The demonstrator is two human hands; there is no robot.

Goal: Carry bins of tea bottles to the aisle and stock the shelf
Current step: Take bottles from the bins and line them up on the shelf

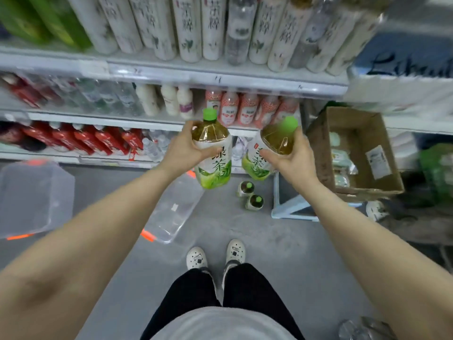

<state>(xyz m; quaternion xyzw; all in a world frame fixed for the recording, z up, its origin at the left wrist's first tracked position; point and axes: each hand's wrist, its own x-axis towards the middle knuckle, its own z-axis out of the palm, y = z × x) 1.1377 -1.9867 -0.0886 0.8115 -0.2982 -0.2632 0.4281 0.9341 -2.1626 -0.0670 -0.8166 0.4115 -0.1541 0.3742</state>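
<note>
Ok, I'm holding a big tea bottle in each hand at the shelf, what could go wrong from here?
The left hand and right hand each grip one large green-capped tea bottle single-handed; the left bottle or tilted right bottle might slip. Two small green-capped bottles stand on the grey floor just ahead; a step could knock them over. The clear plastic bin with orange latches lies nearby, a possible trip.
</note>
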